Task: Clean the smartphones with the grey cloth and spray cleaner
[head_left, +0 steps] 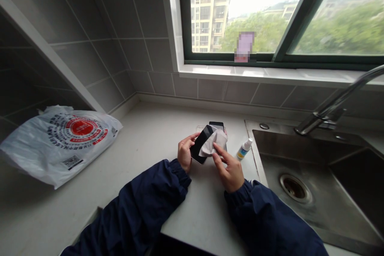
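My left hand [185, 153] grips a black smartphone [198, 148] by its left edge, tilted above the counter with its dark screen facing me. Between the fingers of my right hand [229, 168] is a white cloth or tissue [214, 144], pressed on the phone's screen and covering its right part. A second dark phone [216, 124] lies on the counter just behind, partly hidden by the cloth. To the right of my right hand stands a small white spray bottle [244, 149] with a blue and yellow label.
On the left of the white counter [156, 128] lies a white plastic bag [60, 144] with red print. A steel sink [300, 156] with a chrome faucet [324, 114] is at the right. Behind runs a tiled wall below a window.
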Tool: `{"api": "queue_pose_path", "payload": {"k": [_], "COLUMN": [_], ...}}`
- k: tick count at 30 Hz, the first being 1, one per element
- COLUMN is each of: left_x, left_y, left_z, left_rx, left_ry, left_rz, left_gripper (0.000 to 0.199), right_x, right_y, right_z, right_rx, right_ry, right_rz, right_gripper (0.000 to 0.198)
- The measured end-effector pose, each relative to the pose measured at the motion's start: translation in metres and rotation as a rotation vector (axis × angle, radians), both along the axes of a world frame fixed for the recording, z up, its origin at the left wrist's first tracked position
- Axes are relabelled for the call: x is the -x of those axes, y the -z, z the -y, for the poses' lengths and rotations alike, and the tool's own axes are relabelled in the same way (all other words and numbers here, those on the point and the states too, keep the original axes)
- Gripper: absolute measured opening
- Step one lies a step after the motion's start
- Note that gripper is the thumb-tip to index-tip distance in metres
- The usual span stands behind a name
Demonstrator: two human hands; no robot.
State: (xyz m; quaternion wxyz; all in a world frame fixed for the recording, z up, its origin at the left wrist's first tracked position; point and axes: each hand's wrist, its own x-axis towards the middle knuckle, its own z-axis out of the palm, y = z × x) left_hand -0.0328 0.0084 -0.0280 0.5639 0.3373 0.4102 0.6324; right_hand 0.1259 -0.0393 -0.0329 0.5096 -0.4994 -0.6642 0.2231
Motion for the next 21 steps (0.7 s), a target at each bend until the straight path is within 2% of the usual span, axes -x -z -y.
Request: {"api": "queue_pose_path", "payload": {"k": [5,7,12,21], "left_x": [0.007,0.01,0.015,0.016], "left_y": [0.003,0.005,0.009,0.009], "left_z": [-0.009,-0.014,-0.021,-0.026], "left_rx": [0.06,0.073,0.14,0.218], "left_ry": [-0.123,-0.133,-0.064,0.057], "left_rz": [-0.045,-0.056,-0.1,-0.145], "left_gripper": [0.046,0.047,0.051,0.065], "right_x": [0.002,0.002,0.005,0.006], "right_y": [0.0,-0.001,-0.003,-0.002], "right_z": [0.003,0.005,0.008,0.007], "right_rx": [-0.001,-0.016,-0.087,-0.098], "right_ry": [0.006,-0.005,0.002,-0.03], "right_rz": [-0.031,-0.003,0.097,0.132], "right_gripper": [0.03,0.032,0.049,0.049]}}
